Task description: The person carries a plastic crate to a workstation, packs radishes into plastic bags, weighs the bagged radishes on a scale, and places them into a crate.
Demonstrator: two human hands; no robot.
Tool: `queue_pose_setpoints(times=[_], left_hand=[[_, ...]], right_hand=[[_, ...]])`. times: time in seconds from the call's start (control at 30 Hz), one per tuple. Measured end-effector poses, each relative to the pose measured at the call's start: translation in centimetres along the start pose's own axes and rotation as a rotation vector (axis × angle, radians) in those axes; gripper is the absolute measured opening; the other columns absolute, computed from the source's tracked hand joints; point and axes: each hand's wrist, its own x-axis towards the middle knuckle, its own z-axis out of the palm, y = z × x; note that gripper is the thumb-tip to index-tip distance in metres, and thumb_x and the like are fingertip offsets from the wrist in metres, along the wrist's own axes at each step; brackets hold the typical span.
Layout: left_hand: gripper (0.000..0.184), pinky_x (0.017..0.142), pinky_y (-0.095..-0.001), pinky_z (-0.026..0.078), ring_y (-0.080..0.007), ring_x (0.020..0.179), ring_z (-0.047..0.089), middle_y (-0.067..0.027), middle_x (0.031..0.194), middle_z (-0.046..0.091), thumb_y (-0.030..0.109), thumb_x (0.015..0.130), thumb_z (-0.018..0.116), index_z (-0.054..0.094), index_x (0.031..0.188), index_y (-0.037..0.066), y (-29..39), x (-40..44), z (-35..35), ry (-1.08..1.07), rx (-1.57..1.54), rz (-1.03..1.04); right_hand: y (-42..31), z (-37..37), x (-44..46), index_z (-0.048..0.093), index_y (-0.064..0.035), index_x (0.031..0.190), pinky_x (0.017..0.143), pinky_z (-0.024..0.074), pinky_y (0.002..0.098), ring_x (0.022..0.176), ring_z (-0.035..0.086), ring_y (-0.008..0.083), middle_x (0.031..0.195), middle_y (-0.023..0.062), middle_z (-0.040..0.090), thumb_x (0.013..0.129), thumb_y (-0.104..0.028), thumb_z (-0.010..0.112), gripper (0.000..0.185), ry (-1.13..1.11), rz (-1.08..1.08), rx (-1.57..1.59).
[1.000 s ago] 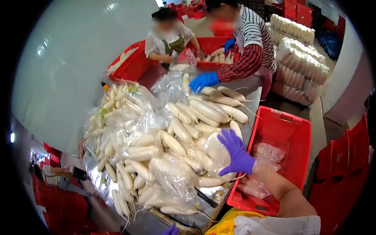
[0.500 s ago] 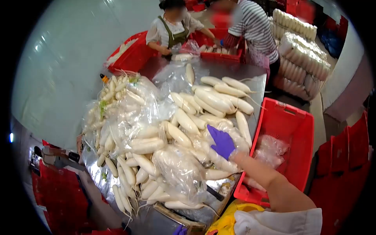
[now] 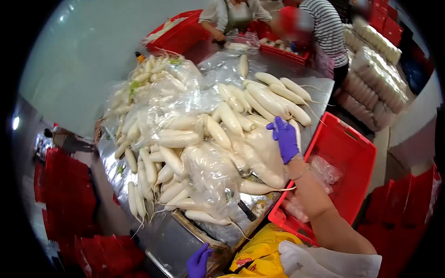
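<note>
My right hand (image 3: 284,139), in a purple glove, is over the right side of a heap of white daikon radishes (image 3: 266,99). Its fingers are apart, beside one daikon (image 3: 297,133) partly hidden behind the hand; whether they touch it I cannot tell. A clear plastic bag with daikon inside (image 3: 259,162) lies just left of that hand. Low in the view, by the table's near edge, my left hand (image 3: 199,260) is also gloved in purple, fingers extended, holding nothing visible. Another crumpled clear bag (image 3: 211,169) covers daikons in the middle of the heap.
A red crate (image 3: 345,180) containing plastic-wrapped pieces stands right of the metal table (image 3: 169,241). A dark handle (image 3: 246,211) lies near the table's front. Two people work at red bins (image 3: 183,34) across the table. Stacked bagged daikons (image 3: 378,76) stand behind at right.
My right hand has lifted off the bagged daikons and shifted right toward the table's edge. More of my left hand has come into view at the bottom. The camera view has shifted.
</note>
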Motion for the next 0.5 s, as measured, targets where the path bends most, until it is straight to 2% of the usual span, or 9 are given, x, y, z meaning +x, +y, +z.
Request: queue_pose_setpoints(times=[0.07,0.1,0.17,0.27,0.3,0.37,0.47,0.5], left_hand=[[0.032,0.079,-0.0305,0.049,-0.0179,0.090,0.063,-0.0080,0.100,0.068,0.016,0.098,0.052,0.061,0.124,-0.001,-1.1,-1.4,0.7,0.077,0.081,0.011],[0.032,0.079,-0.0305,0.049,-0.0179,0.090,0.063,-0.0080,0.100,0.068,0.016,0.098,0.052,0.061,0.124,-0.001,-0.4,-2.4,1.0,0.098,0.083,-0.008],[0.032,0.086,-0.0276,0.049,-0.0157,0.093,0.064,-0.0113,0.104,0.068,0.006,0.095,0.053,0.060,0.125,-0.004,1.2,-3.4,2.0,0.073,-0.206,-0.092],[0.032,0.086,-0.0275,0.049,-0.0150,0.094,0.064,-0.0107,0.105,0.069,0.006,0.095,0.054,0.060,0.125,-0.002,1.6,-5.3,2.8,0.113,-0.265,-0.127],[0.032,0.086,-0.0272,0.049,-0.0143,0.094,0.064,-0.0098,0.105,0.069,0.005,0.094,0.056,0.061,0.125,-0.001,1.6,-5.8,2.9,0.115,-0.254,-0.103],[0.033,0.087,-0.0264,0.048,-0.0127,0.097,0.063,-0.0104,0.107,0.069,0.009,0.094,0.058,0.060,0.125,-0.001,1.6,-6.4,2.7,0.143,-0.251,-0.134],[0.035,0.087,-0.0267,0.048,-0.0125,0.099,0.063,-0.0118,0.110,0.069,0.012,0.094,0.060,0.060,0.126,0.001,1.2,-7.0,2.6,0.222,-0.417,-0.119],[0.036,0.089,-0.0277,0.048,-0.0135,0.101,0.062,-0.0115,0.110,0.068,0.011,0.094,0.058,0.058,0.129,0.000,1.3,-7.0,2.1,0.201,-0.299,-0.039]], right_hand=[[-2.2,0.3,-1.0,0.067,-0.0042,0.075,0.055,0.0307,0.0227,0.055,0.039,0.0064,0.057,-0.0031,0.044,0.098,-0.039,0.054,0.043,-0.032,-0.035,0.010],[-3.5,0.6,-1.8,0.066,-0.0037,0.074,0.055,0.0293,0.0218,0.055,0.038,0.0060,0.056,-0.0033,0.043,0.098,-0.039,0.054,0.044,-0.034,-0.013,0.013],[-5.1,1.2,-3.0,0.065,-0.0035,0.073,0.055,0.0285,0.0213,0.055,0.037,0.0049,0.056,-0.0045,0.042,0.099,-0.038,0.053,0.045,-0.098,-0.011,0.028],[-7.9,2.7,-5.8,0.065,-0.0036,0.073,0.054,0.0282,0.0215,0.053,0.035,0.0038,0.056,-0.0058,0.041,0.100,-0.035,0.052,0.044,-0.215,-0.033,0.036],[-8.9,3.2,-6.7,0.064,-0.0067,0.073,0.050,0.0241,0.0204,0.051,0.033,0.0035,0.057,-0.0050,0.044,0.100,-0.035,0.051,0.041,-0.229,-0.079,0.056],[-11.6,4.2,-8.5,0.061,-0.0094,0.075,0.050,0.0248,0.0203,0.052,0.031,0.0023,0.065,-0.0057,0.049,0.100,-0.032,0.052,0.034,-0.198,-0.156,0.046],[-15.9,7.4,-11.3,0.049,-0.0133,0.075,0.055,0.0295,0.0221,0.056,0.033,0.0058,0.065,-0.0057,0.039,0.101,-0.026,0.049,0.029,-0.234,-0.047,0.382],[-15.8,7.4,-11.6,0.050,-0.0121,0.081,0.058,0.0307,0.0236,0.057,0.033,0.0075,0.066,-0.0050,0.037,0.100,-0.024,0.049,0.023,-0.433,-0.066,0.415]])
